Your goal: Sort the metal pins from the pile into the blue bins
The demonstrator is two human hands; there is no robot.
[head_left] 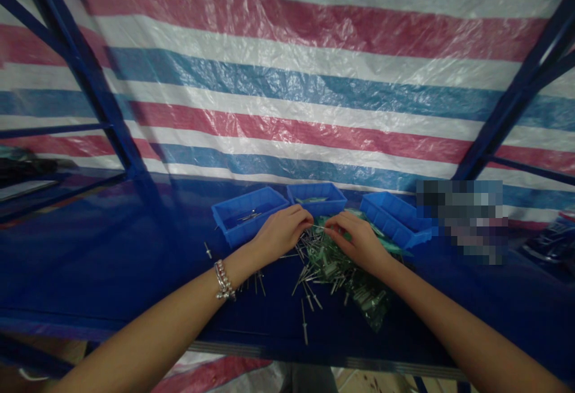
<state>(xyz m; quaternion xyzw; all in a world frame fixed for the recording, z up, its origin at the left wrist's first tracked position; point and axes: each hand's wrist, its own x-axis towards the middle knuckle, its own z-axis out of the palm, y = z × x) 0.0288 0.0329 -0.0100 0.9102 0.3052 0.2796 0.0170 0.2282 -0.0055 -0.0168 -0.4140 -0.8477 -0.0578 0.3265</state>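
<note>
Between my two hands, just above the pile, a thin metal blind rivet [318,226] spans from one set of fingertips to the other. My left hand [284,229] pinches its left end, fingers closed, with a beaded bracelet [222,279] on the wrist. At the other end, my right hand [356,238] has thumb and fingers closed on it. Below them lies a heap of loose blind rivets [303,243], partly on a crumpled green-tinted plastic bag [330,264]. Single rivets [305,324] are scattered toward the front edge.
Three blue bins stand behind the pile: a left bin [240,235] with some rivets, a middle bin [317,206] with greenish plastic inside, and a right bin [392,229]. Blue metal posts [96,93] frame the blue tabletop [112,255]. Striped sheeting [287,81] hangs behind.
</note>
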